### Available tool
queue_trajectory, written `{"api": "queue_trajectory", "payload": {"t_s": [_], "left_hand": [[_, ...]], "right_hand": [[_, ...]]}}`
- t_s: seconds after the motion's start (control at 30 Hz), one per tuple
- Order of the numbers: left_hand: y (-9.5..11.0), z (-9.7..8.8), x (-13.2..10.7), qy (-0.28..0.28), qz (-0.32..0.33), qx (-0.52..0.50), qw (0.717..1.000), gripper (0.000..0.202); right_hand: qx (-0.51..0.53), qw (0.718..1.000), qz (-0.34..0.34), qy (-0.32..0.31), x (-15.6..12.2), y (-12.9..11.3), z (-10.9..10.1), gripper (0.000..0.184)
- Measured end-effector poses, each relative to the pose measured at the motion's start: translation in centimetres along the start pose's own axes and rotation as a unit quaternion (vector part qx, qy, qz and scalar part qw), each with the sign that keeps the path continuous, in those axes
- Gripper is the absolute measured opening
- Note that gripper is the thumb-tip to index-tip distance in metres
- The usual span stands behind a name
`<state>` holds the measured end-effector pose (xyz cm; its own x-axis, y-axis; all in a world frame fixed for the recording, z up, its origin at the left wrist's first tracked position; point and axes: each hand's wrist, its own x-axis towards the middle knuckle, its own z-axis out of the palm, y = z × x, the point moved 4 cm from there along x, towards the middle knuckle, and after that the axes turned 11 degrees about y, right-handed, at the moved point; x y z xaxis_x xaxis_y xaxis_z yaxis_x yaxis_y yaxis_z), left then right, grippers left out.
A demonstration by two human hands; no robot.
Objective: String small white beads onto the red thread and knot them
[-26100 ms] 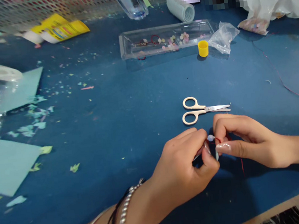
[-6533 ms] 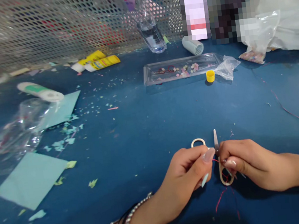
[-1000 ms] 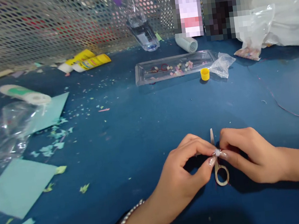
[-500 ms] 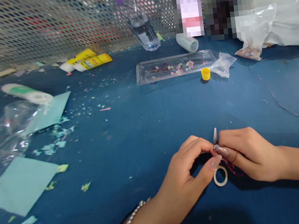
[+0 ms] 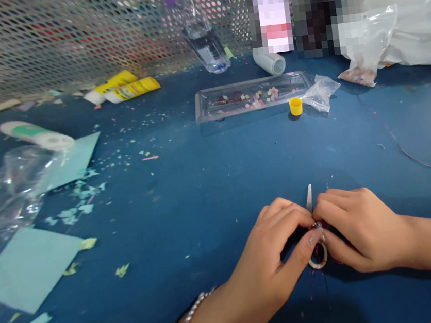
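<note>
My left hand (image 5: 270,264) and my right hand (image 5: 364,232) meet fingertip to fingertip low in the view, right of centre. Pinched between them is a thin dark red cord with small beads (image 5: 317,225), mostly hidden by the fingers. Loose strands of it show below the left thumb. Both hands are closed on this piece. Under them lies a small pair of scissors (image 5: 309,198). Its blade points away from me and one pale ring handle shows below the thumbs; the rest is covered.
A clear plastic tray (image 5: 210,111) holds beads and red cord. Beside it are a yellow cap (image 5: 296,106) and a small clear bag (image 5: 322,92). Paper scraps and turquoise squares (image 5: 27,268) lie left. A water bottle (image 5: 210,50) and white bag (image 5: 414,30) stand behind. Thread (image 5: 405,153) trails right.
My right hand has turned and its fingertips have come down against the left thumb. The beads sit slightly lower, and red strands now hang over and below the scissors' ring.
</note>
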<state>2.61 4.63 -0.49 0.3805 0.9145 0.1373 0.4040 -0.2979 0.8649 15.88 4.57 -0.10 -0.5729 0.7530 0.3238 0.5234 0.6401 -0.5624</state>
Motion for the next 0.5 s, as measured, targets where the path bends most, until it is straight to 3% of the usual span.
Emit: {"api": "queue_trajectory", "payload": {"t_s": [0.5], "left_hand": [[0.36, 0.17, -0.37, -0.037, -0.007, -0.011, 0.999, 0.011]], "right_hand": [[0.028, 1.000, -0.004, 0.002, 0.10, 0.15, -0.08, 0.023]]}}
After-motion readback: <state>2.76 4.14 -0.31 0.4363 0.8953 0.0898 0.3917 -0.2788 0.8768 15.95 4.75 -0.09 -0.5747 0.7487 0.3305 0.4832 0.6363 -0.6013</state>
